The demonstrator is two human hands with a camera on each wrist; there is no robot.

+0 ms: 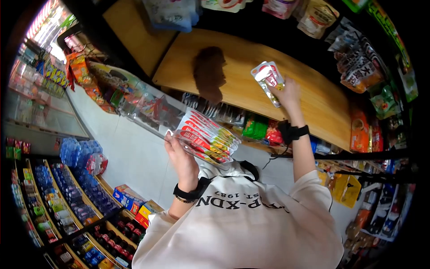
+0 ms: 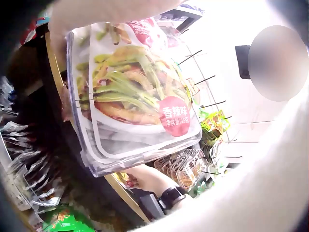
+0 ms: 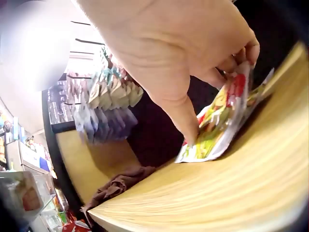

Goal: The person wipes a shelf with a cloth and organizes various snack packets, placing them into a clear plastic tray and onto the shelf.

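My left hand (image 1: 182, 162) grips a clear plastic box (image 1: 168, 117) by its side edge. Inside it, several red-and-white snack packets (image 1: 208, 136) stand in a row. Close up in the left wrist view, the front packet (image 2: 140, 92) shows green strips of food and a red round label, with the left fingers (image 2: 106, 12) along the top. Over the wooden shelf (image 1: 251, 49), my right hand (image 1: 288, 95) pinches one matching packet (image 1: 268, 80). In the right wrist view that packet (image 3: 217, 121) stands tilted, its lower edge at the shelf board, thumb on its near face.
A crumpled brown cloth (image 1: 209, 74) lies on the shelf board. Bagged snacks hang from hooks above, including pouches (image 3: 108, 121) and packs on the right (image 1: 360, 67). Lower down are green packets (image 1: 254, 127). Behind the person stand bottle racks (image 1: 89, 193) and blue bottle packs (image 1: 80, 152).
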